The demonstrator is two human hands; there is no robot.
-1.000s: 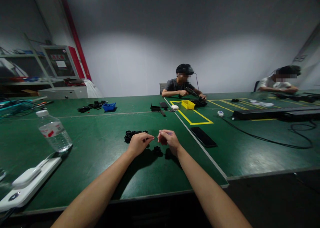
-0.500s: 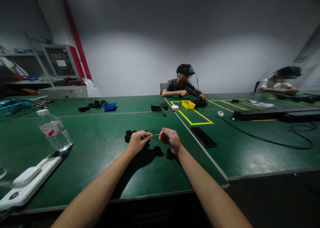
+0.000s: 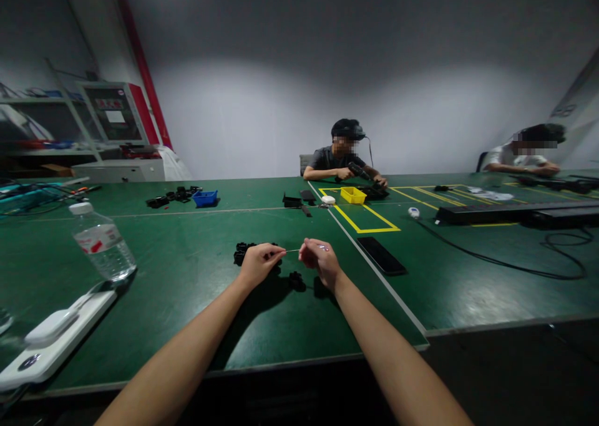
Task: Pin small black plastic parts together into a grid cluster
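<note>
A thin, pale, straight strand (image 3: 292,251) stretches level between my two hands; whether it is stiff or soft is too small to tell. My left hand (image 3: 257,266) pinches its left end between thumb and fingertips. At the other end, the fingers of my right hand (image 3: 324,264) are curled closed around it, hiding that tip. Below the gap between the hands, a small black part (image 3: 296,281) lies on the green table (image 3: 187,289). A cluster of similar black parts (image 3: 240,254) sits behind my left hand, which partly covers it.
A black phone (image 3: 381,256) lies right of my right hand. To the left stand a water bottle (image 3: 103,245) and a white power strip (image 3: 56,345). A blue bin (image 3: 204,199) and a yellow bin (image 3: 352,195) are farther back. Two people sit across the table.
</note>
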